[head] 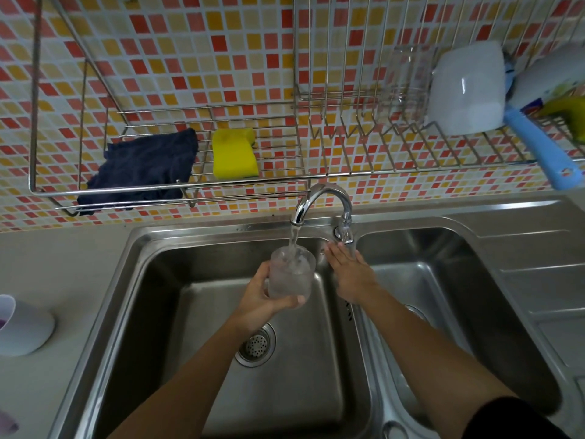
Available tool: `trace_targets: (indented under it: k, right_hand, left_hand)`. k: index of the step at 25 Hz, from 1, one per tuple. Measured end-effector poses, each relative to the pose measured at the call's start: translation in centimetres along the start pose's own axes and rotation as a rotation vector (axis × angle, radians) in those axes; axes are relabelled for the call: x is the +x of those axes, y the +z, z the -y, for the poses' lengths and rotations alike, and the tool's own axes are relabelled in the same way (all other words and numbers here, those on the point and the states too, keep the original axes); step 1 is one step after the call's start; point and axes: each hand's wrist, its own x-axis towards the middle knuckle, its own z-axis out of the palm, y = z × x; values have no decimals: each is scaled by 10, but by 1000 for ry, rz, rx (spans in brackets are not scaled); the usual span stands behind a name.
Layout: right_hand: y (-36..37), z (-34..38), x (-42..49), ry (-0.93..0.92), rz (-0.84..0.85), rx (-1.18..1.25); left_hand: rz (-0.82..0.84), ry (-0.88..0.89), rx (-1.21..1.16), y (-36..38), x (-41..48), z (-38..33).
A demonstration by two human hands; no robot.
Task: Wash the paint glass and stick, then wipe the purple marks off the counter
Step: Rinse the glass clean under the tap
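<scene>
My left hand point(262, 299) grips a clear glass point(291, 274) upright over the left sink basin point(196, 312). Water runs from the tap spout point(319, 198) straight into the glass, which looks full of clear water. My right hand point(348, 274) is flat, fingers straight, just below the tap's handle point(343, 232), on the ridge between the two basins. I see no stick. A faint purple mark point(8, 421) shows on the counter at the lower left edge.
A wire rack on the tiled wall holds a dark blue cloth point(145, 169) and a yellow sponge point(234, 153). Further right the rack holds a clear jar point(406, 87), a white bowl point(468, 90) and a blue-handled tool point(541, 150). A white cup point(22, 327) lies on the left counter.
</scene>
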Motion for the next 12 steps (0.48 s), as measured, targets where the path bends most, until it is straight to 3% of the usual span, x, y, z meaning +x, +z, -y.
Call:
trace_targets:
  k: [12]
  right_hand:
    - [-22,5,31,-22,-163,-166]
  left_hand:
    - [9,25,-8,-4,0,-1]
